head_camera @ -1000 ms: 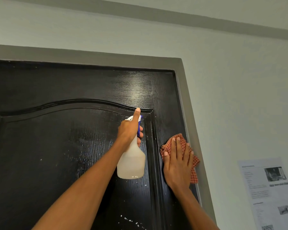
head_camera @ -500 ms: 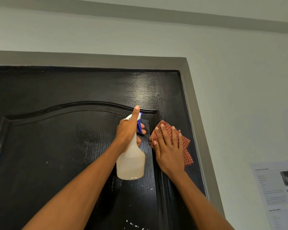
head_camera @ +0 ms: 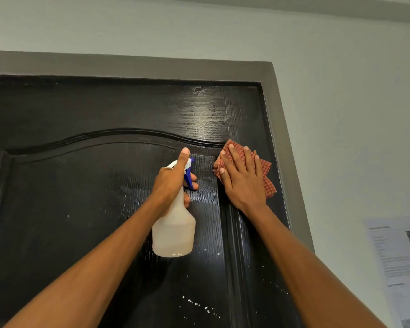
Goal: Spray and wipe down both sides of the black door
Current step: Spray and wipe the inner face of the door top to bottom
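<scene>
The black door [head_camera: 81, 185] fills the left and middle of the head view, shut in its grey frame, with an arched raised panel and wet, shiny streaks near the top right. My left hand [head_camera: 173, 181] grips the neck of a cloudy white spray bottle [head_camera: 174, 230] with a blue trigger, held upright in front of the panel. My right hand [head_camera: 243, 178] lies flat with straight fingers on a red checked cloth [head_camera: 268, 178], pressing it against the door's right stile just under the arch's end.
A grey door frame [head_camera: 277, 129] borders the door on top and right. A pale wall [head_camera: 341, 114] lies beyond it, with a printed paper sheet [head_camera: 398, 263] stuck at the lower right. White droplets [head_camera: 199, 304] dot the door's lower part.
My right hand has slid the cloth up the right stile and a little to the left, toward the arch's end. The left hand keeps the bottle almost where it was.
</scene>
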A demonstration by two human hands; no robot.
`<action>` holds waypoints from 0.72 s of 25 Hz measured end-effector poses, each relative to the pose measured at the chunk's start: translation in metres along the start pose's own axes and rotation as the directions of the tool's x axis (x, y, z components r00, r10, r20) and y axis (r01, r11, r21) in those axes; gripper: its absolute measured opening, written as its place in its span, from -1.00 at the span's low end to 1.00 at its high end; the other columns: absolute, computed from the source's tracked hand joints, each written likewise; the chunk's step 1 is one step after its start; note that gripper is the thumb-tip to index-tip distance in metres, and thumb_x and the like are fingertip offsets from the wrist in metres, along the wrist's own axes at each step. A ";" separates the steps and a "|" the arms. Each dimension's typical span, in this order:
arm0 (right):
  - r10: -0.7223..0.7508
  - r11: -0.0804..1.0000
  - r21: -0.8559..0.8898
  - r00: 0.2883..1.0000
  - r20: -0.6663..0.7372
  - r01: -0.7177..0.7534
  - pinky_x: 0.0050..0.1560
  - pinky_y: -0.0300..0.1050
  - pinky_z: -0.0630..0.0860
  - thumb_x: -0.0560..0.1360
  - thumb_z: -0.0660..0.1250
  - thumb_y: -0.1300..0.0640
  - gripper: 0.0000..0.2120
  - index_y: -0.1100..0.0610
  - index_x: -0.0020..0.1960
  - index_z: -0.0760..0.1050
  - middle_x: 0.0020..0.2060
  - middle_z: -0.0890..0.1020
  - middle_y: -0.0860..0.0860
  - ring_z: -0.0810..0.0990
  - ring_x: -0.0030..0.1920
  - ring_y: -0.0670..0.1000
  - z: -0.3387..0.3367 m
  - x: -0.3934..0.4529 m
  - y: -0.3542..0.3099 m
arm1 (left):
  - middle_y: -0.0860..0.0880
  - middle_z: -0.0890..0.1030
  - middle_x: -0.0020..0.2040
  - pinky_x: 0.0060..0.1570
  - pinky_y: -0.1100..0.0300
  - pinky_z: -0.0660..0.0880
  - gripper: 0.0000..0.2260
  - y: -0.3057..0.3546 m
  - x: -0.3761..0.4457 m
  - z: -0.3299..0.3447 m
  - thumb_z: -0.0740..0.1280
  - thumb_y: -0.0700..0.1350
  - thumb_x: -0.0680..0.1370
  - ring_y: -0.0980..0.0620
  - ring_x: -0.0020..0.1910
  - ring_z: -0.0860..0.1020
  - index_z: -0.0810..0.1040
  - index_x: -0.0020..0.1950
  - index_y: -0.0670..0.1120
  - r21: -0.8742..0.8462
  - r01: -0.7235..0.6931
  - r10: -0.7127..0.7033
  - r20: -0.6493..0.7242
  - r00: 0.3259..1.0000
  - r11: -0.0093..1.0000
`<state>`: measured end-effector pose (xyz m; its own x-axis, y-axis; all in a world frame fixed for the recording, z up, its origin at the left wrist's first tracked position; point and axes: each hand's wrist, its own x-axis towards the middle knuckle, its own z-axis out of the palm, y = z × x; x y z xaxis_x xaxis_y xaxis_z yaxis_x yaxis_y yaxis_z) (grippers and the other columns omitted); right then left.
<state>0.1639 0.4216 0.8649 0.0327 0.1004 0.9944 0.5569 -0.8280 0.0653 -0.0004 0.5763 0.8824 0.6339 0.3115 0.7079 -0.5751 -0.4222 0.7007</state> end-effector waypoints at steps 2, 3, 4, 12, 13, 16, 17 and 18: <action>0.016 1.000 0.002 1.000 -0.011 -0.016 0.63 0.22 -0.12 0.72 0.00 -0.12 -0.48 -0.05 0.66 0.15 0.66 0.11 -0.03 -0.03 0.67 0.14 0.004 -0.040 -0.005 | -0.18 0.72 -0.17 -0.50 0.14 0.54 -0.35 -0.005 -0.005 0.001 0.16 0.40 0.56 -0.08 -0.46 0.58 0.62 0.05 -0.19 0.001 -0.003 0.003 0.011 1.000 1.000; 0.002 1.000 -0.001 1.000 0.001 -0.002 0.63 0.25 -0.10 0.72 0.01 -0.12 -0.47 -0.04 0.66 0.13 0.67 0.09 -0.02 -0.04 0.67 0.14 0.004 -0.064 -0.004 | -0.19 0.72 -0.16 -0.51 0.14 0.54 -0.34 -0.006 -0.008 0.002 0.17 0.40 0.56 -0.07 -0.46 0.58 0.62 0.05 -0.20 -0.004 -0.003 0.003 0.016 1.000 1.000; -0.036 0.999 -0.012 0.999 0.024 0.037 0.63 0.27 -0.08 0.72 0.01 -0.13 -0.46 -0.04 0.67 0.12 0.67 0.08 -0.01 -0.06 0.67 0.14 0.002 -0.087 0.000 | -0.20 0.72 -0.15 -0.51 0.15 0.54 -0.34 -0.006 -0.012 0.002 0.17 0.39 0.56 -0.05 -0.47 0.58 0.62 0.05 -0.21 -0.012 0.002 -0.002 0.017 1.000 1.000; -0.034 0.999 -0.005 0.996 0.083 0.035 0.61 0.29 -0.07 0.71 -0.05 -0.17 -0.40 -0.07 0.69 -0.07 0.68 -0.07 -0.02 -0.14 0.67 0.15 -0.009 -0.040 0.017 | -0.26 0.70 -0.05 -0.52 0.12 0.52 -0.43 -0.004 -0.033 0.012 0.17 0.37 0.58 0.01 -0.52 0.58 0.57 0.06 -0.14 -0.105 0.033 -0.035 -0.017 0.999 0.994; 0.089 0.995 0.030 0.993 0.083 -0.092 0.62 0.28 -0.11 0.71 -0.07 -0.18 -0.40 -0.07 0.69 -0.10 0.68 -0.08 -0.01 -0.15 0.67 0.16 -0.011 -0.012 0.010 | -0.25 0.70 -0.06 -0.52 0.12 0.52 -0.43 -0.004 -0.035 0.012 0.16 0.38 0.58 0.00 -0.53 0.57 0.57 0.04 -0.14 -0.103 0.037 -0.040 -0.028 0.999 0.994; 0.316 0.943 0.079 0.945 0.084 -0.322 0.62 0.27 -0.19 0.70 -0.08 -0.19 -0.39 -0.04 0.69 -0.09 0.68 -0.02 0.03 -0.13 0.66 0.19 -0.010 0.029 -0.006 | -0.20 0.71 -0.12 -0.49 0.10 0.53 -0.40 -0.012 -0.044 0.010 0.14 0.41 0.56 -0.06 -0.52 0.54 0.59 0.03 -0.11 -0.079 0.070 -0.073 -0.030 0.997 0.994; 0.322 0.943 0.074 0.945 0.062 -0.326 0.62 0.27 -0.18 0.69 -0.06 -0.18 -0.39 -0.03 0.69 -0.06 0.68 0.01 0.04 -0.10 0.66 0.20 -0.007 0.023 -0.009 | -0.18 0.72 -0.15 -0.45 0.09 0.55 -0.40 -0.016 -0.048 0.009 0.13 0.43 0.55 -0.09 -0.50 0.53 0.59 0.02 -0.09 -0.063 0.085 -0.087 -0.023 0.996 0.994; 0.301 0.951 0.064 0.953 0.032 -0.303 0.62 0.27 -0.16 0.69 -0.04 -0.16 -0.39 -0.03 0.69 -0.03 0.68 0.03 0.05 -0.08 0.66 0.20 -0.004 0.009 -0.010 | -0.16 0.72 -0.17 -0.44 0.08 0.55 -0.40 -0.020 -0.052 0.008 0.12 0.43 0.55 -0.10 -0.50 0.53 0.60 0.01 -0.08 -0.053 0.096 -0.096 -0.014 0.995 0.994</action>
<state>0.1554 0.4290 0.8735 0.2255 -0.1359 0.9647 0.5732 -0.7822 -0.2441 -0.0177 0.5614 0.8304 0.6794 0.3623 0.6381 -0.5383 -0.3450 0.7689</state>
